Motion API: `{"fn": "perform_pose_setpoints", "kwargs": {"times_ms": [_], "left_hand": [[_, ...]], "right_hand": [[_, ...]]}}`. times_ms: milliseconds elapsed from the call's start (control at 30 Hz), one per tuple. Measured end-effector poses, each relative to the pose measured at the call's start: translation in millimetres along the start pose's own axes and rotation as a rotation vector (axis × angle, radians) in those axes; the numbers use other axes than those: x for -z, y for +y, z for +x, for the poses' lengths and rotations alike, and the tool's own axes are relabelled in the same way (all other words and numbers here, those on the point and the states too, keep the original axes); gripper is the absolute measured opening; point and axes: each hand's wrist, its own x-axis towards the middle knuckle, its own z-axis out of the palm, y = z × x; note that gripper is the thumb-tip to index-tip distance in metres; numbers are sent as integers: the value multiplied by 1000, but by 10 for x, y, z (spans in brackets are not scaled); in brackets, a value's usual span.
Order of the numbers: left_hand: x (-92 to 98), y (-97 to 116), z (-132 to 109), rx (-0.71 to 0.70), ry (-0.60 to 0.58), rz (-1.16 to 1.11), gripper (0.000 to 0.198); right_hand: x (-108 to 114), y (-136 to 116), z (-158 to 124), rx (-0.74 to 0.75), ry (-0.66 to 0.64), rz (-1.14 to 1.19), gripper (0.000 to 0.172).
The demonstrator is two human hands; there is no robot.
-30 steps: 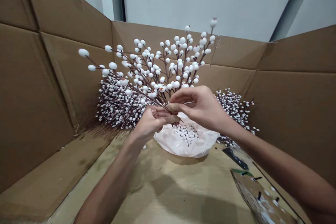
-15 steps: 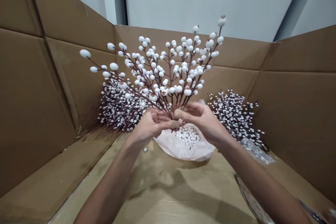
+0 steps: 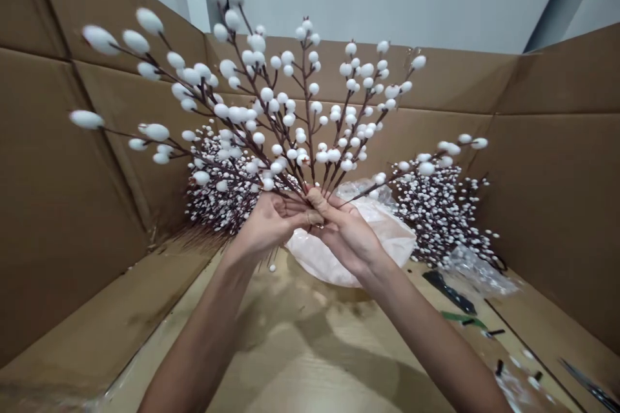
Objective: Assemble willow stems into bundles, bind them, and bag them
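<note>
The white berry spray (image 3: 289, 119) is held above the plastic bag (image 3: 400, 239), its stems pinched narrowly at the base by the closed fingers (image 3: 295, 216) of the left hand (image 3: 271, 222) and right hand (image 3: 346, 232)

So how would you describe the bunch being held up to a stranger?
Between the cardboard walls, two heaps of white berry sprays lie at the back, a white plastic bag between them. Above the bag, the left hand and right hand raise a fanned spray of white berries. Unlike the heaps, it stands up in the air, spread wide.
</note>
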Motion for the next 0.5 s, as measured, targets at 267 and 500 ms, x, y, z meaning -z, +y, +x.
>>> {"fn": "perform_pose_setpoints", "kwargs": {"times_ms": [267,500], "left_hand": [[-65,-10,51,94,30,-187,18],[-70,-29,83,156,-59,-227,14]], "right_hand": [[166,-279,111,-65,-210,-322,22],[443,-671,86,-60,-375,-588,30]]}}
